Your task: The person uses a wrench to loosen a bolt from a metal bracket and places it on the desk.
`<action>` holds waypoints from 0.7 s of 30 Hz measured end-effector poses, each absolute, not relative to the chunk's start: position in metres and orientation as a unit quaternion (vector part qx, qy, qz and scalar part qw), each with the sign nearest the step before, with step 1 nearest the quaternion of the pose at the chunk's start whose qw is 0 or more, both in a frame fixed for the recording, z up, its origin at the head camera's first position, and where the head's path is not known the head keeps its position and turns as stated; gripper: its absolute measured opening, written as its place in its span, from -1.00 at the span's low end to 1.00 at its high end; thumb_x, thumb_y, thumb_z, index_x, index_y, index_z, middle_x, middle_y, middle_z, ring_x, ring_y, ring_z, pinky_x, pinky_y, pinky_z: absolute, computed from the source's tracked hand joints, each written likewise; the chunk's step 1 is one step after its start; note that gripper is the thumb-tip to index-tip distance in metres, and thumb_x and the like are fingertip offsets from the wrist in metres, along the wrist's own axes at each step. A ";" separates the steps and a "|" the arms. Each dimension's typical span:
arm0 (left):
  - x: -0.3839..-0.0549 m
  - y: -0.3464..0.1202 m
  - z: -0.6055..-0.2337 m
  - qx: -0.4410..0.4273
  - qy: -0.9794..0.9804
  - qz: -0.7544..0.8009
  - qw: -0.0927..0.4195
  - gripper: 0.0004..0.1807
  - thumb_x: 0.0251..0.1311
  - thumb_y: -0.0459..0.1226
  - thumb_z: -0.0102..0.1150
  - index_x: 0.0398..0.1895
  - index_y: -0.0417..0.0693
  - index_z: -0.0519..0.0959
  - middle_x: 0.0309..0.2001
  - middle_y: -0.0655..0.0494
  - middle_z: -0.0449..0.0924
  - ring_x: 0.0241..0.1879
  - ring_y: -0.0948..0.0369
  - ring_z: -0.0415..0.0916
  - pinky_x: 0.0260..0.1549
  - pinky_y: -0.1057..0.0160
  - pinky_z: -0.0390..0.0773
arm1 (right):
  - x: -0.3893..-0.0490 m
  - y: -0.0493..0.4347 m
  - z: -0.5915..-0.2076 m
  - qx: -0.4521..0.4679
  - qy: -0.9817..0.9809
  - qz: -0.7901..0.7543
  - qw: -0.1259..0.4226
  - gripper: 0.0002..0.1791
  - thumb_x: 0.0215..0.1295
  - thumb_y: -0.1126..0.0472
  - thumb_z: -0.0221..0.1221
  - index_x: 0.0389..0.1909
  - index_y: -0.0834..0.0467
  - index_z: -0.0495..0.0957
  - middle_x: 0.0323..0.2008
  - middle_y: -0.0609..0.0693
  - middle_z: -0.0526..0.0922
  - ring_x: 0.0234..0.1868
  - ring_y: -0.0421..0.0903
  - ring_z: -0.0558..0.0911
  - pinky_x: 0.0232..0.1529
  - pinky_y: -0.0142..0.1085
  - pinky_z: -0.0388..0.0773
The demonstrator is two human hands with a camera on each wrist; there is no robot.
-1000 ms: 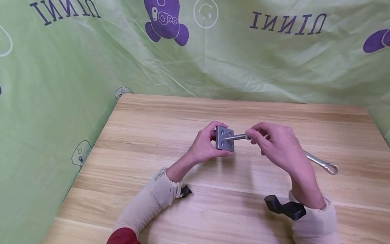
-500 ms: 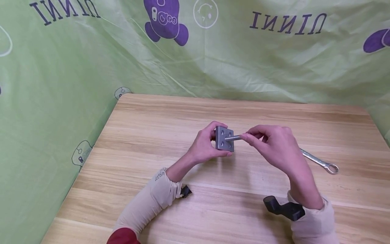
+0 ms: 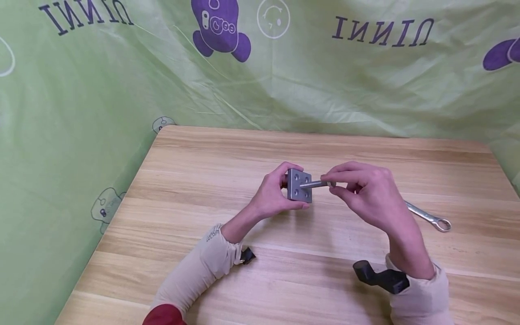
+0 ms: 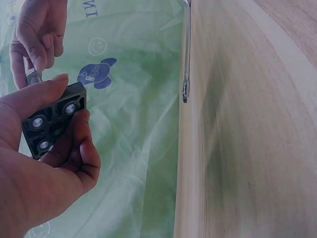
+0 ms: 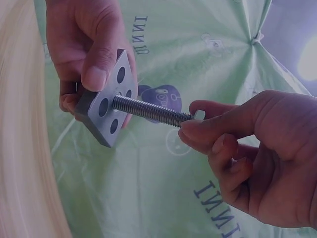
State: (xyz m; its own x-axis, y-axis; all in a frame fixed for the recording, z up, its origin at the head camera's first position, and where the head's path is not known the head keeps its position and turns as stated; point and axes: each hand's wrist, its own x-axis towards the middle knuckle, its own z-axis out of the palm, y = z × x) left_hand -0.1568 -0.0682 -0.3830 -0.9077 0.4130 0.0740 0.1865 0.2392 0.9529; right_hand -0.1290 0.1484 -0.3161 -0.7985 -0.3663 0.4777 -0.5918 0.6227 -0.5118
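My left hand (image 3: pixel 270 194) grips a grey square plate (image 3: pixel 292 195) by its edges, above the table. Round holes mark the face of the plate (image 5: pixel 94 118). Its darker underside (image 4: pixel 55 110) shows in the left wrist view, with round metal-lined holes. A long threaded hex bolt (image 5: pixel 153 111) sticks out from the middle of the plate, most of its thread exposed. At the head end of the bolt (image 3: pixel 314 184), my right hand (image 3: pixel 367 192) pinches it between thumb and forefinger. The right hand's other fingers are curled in the right wrist view.
A ring-ended wrench (image 3: pixel 426 215) lies on the wooden table (image 3: pixel 227 153), partly hidden behind my right hand. Green printed cloth (image 3: pixel 308 85) hangs behind and to the left of the table. Black mounts sit on both sleeves.
The right fingers covered the bolt's head half a second ago; now they have shifted and rolled, and its end shows between them. The left hand and plate stay almost still.
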 end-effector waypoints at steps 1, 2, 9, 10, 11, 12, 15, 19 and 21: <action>-0.157 -0.068 -0.383 0.192 0.781 0.587 0.098 -0.18 -0.26 -0.41 0.55 0.17 -0.17 0.35 -0.08 -0.14 0.66 -0.24 0.19 0.64 -0.08 0.07 0.59 | -0.129 0.149 -0.316 0.274 -0.884 0.340 0.166 -0.64 -0.16 0.50 0.42 -0.32 0.07 0.76 -0.35 -0.06 0.76 -0.60 -0.42 0.45 -0.52 -0.63 0.38; -0.157 -0.068 -0.383 0.192 0.780 0.587 0.099 -0.18 -0.26 -0.41 0.55 0.18 -0.17 0.35 -0.09 -0.14 0.66 -0.24 0.19 0.64 -0.08 0.07 0.59 | -0.129 0.149 -0.316 0.277 -0.884 0.339 0.165 -0.63 -0.16 0.51 0.42 -0.31 0.07 0.75 -0.34 -0.06 0.76 -0.60 -0.42 0.44 -0.53 -0.62 0.37; -0.157 -0.068 -0.384 0.192 0.784 0.583 0.093 -0.18 -0.27 -0.41 0.55 0.17 -0.15 0.36 -0.10 -0.13 0.68 -0.25 0.22 0.64 -0.07 0.12 0.57 | -0.127 0.152 -0.312 0.251 -0.906 0.327 0.097 -0.55 0.03 0.22 0.42 0.01 0.05 0.63 -0.24 -0.05 0.75 -0.64 -0.41 0.45 -0.63 -0.50 0.35; -0.157 -0.068 -0.384 0.192 0.784 0.583 0.093 -0.18 -0.27 -0.42 0.55 0.17 -0.14 0.36 -0.10 -0.14 0.68 -0.26 0.22 0.64 -0.08 0.13 0.57 | -0.127 0.152 -0.311 0.236 -0.910 0.330 0.085 -0.56 0.07 0.17 0.40 0.03 0.05 0.61 -0.25 -0.04 0.75 -0.65 -0.40 0.46 -0.63 -0.48 0.36; -0.157 -0.068 -0.384 0.192 0.783 0.584 0.093 -0.19 -0.27 -0.42 0.55 0.16 -0.13 0.36 -0.10 -0.14 0.68 -0.26 0.23 0.64 -0.08 0.12 0.57 | -0.127 0.152 -0.310 0.220 -0.914 0.334 0.075 -0.58 0.12 0.11 0.38 0.03 0.06 0.60 -0.26 -0.04 0.74 -0.65 -0.38 0.47 -0.64 -0.45 0.36; -0.158 -0.068 -0.384 0.192 0.783 0.584 0.093 -0.19 -0.27 -0.42 0.55 0.16 -0.14 0.36 -0.10 -0.14 0.68 -0.26 0.23 0.64 -0.09 0.12 0.57 | -0.127 0.151 -0.310 0.203 -0.917 0.338 0.067 -0.61 0.16 0.06 0.34 0.01 0.06 0.60 -0.28 -0.04 0.74 -0.66 -0.37 0.47 -0.65 -0.43 0.37; -0.157 -0.068 -0.384 0.195 0.782 0.585 0.091 -0.18 -0.27 -0.43 0.54 0.17 -0.16 0.35 -0.10 -0.16 0.67 -0.27 0.21 0.64 -0.09 0.08 0.58 | -0.127 0.150 -0.309 0.161 -0.925 0.341 0.054 -0.73 0.25 -0.03 0.25 -0.13 0.03 0.65 -0.39 -0.05 0.72 -0.69 -0.33 0.47 -0.65 -0.39 0.35; -0.157 -0.068 -0.383 0.196 0.782 0.584 0.091 -0.18 -0.27 -0.43 0.54 0.17 -0.18 0.35 -0.09 -0.15 0.67 -0.26 0.20 0.65 -0.09 0.04 0.59 | -0.127 0.147 -0.309 0.126 -0.936 0.324 0.052 -0.73 0.28 -0.12 0.20 -0.40 -0.02 0.68 -0.58 -0.09 0.66 -0.68 -0.28 0.43 -0.63 -0.36 0.31; -0.157 -0.069 -0.383 0.195 0.783 0.583 0.090 -0.18 -0.27 -0.43 0.54 0.17 -0.18 0.35 -0.09 -0.15 0.67 -0.26 0.19 0.65 -0.10 0.04 0.59 | -0.127 0.146 -0.309 0.112 -0.942 0.313 0.048 -0.66 0.27 -0.17 0.18 -0.49 -0.01 0.66 -0.64 -0.11 0.63 -0.67 -0.24 0.41 -0.62 -0.35 0.29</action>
